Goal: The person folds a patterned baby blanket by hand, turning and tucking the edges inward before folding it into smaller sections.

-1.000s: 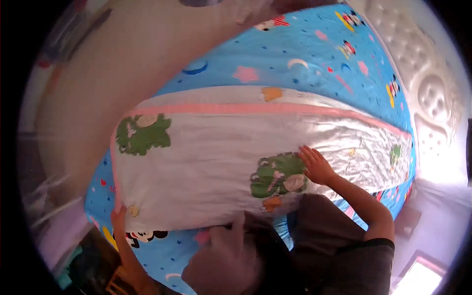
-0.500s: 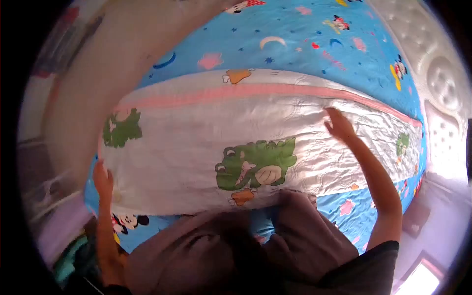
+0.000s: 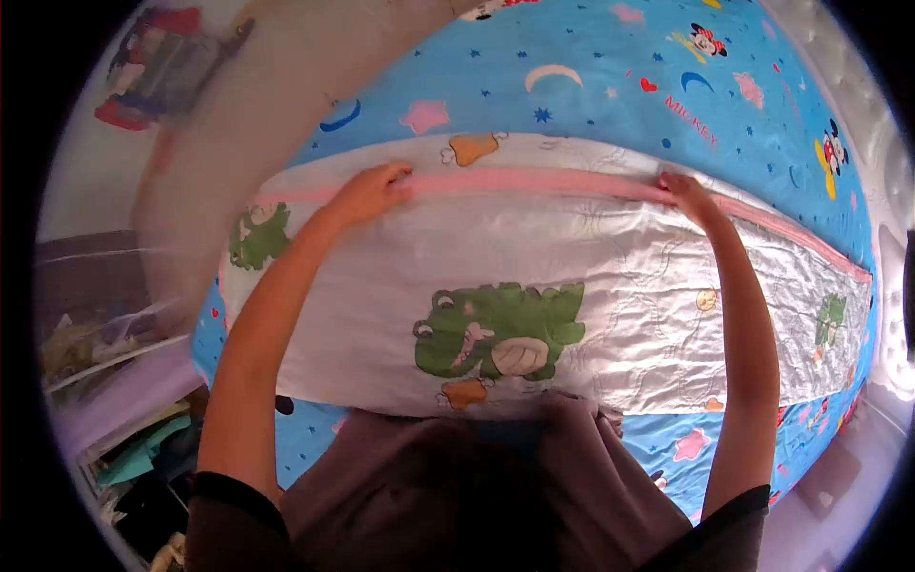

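A white quilt [image 3: 343,315] with green crocodile prints and a pink border [image 3: 534,181] lies folded into a long strip across the bed, in front of my knees. My left hand [image 3: 370,194] is over the pink border on the left, slightly blurred, with its fingers reaching forward and the thumb apart. At the right part of the same border, my right hand [image 3: 688,198] has its fingers curled onto the edge, pinching the cloth. The quilt looks smooth on the left and wrinkled on the right.
Under the quilt is a blue bedsheet [image 3: 610,105] with cartoon mice, stars and moons. A padded white headboard [image 3: 829,57] stands to the right. Sheer netting [image 3: 191,181] hangs at the left, near a shelf [image 3: 105,372] with assorted items.
My left hand has moved from the quilt's near left end forward and right to the pink border. My right hand has shifted slightly forward onto the border, its fingers curling in.
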Demonstrator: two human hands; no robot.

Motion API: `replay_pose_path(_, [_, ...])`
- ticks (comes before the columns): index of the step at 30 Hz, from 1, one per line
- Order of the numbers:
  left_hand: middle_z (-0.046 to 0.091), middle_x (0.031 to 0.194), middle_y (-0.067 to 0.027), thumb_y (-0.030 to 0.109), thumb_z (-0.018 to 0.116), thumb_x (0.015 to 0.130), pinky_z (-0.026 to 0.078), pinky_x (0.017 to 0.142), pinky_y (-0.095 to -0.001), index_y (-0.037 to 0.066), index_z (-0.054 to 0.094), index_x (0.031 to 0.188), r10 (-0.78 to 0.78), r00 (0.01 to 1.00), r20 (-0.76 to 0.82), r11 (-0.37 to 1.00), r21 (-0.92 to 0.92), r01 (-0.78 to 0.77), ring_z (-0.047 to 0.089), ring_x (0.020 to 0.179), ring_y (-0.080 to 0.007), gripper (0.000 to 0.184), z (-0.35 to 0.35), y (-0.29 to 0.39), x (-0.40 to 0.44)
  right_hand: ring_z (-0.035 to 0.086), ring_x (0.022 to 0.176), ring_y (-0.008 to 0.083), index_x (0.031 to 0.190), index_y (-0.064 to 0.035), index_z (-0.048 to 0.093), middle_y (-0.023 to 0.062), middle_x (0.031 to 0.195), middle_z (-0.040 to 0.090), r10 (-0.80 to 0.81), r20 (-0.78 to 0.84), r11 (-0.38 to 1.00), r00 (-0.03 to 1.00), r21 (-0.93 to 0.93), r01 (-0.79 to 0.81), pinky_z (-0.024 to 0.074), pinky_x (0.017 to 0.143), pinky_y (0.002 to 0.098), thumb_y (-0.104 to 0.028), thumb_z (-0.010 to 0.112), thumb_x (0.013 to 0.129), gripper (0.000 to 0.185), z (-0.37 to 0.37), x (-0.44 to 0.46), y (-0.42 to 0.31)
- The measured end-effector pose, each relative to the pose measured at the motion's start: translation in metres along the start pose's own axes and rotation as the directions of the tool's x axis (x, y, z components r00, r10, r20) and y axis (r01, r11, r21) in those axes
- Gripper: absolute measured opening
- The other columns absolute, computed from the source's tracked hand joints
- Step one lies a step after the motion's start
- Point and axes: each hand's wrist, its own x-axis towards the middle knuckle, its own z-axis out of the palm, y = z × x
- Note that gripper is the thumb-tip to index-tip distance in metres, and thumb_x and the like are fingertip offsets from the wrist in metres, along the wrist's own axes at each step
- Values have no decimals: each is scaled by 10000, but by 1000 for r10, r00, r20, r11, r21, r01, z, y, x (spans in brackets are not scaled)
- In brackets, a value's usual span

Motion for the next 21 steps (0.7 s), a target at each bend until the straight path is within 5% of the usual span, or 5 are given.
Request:
replay_pose_path(5, [521,904,-60,206,655,738,409,723,-271,32,507,1063,-110,968,226,994,-1,113,485,819,-154,397,-11,-13,3,561,778,300,888,-22,562,152,821,600,-151,158,862,976,-462,209,416,723,362,-263,516,792,263,-21,-13,-14])
replay_pose_path(7, [541,915,-55,223,691,709,411,736,-273,31,544,983,213,977,-9,977,-27,-213,497,837,-150,365,-4,-18,-4,561,767,305,880,-20,556,151,805,599,-273,75,882,959,-379,280,420,710,361,-231,550,767,240,-22,-16,-14])
replay_pose_path(11, [557,949,-62,171,673,710,416,761,-296,33,565,930,59,988,-142,990,-121,-76,517,870,-181,282,2,11,-30,561,768,303,847,-34,520,121,805,565,-430,-126,861,894,-356,363,430,681,350,-95,586,729,148,-16,-40,-22])
replay_pose_path(16, [581,916,-61,73,613,690,424,749,-338,54,574,884,702,674,-232,653,588,-478,531,866,-249,199,18,6,-42,563,818,284,783,-46,470,75,850,543,-544,-224,799,808,-432,418,448,671,352,-11,559,709,121,-2,-55,-5])
replay_pose_path(21, [576,851,-75,78,627,693,427,688,-358,62,592,866,583,740,-336,781,481,-397,536,793,-253,177,27,-7,-43,558,844,282,838,-55,554,67,914,561,-561,-259,800,787,-415,433,455,687,355,-25,550,721,121,2,-59,-11])
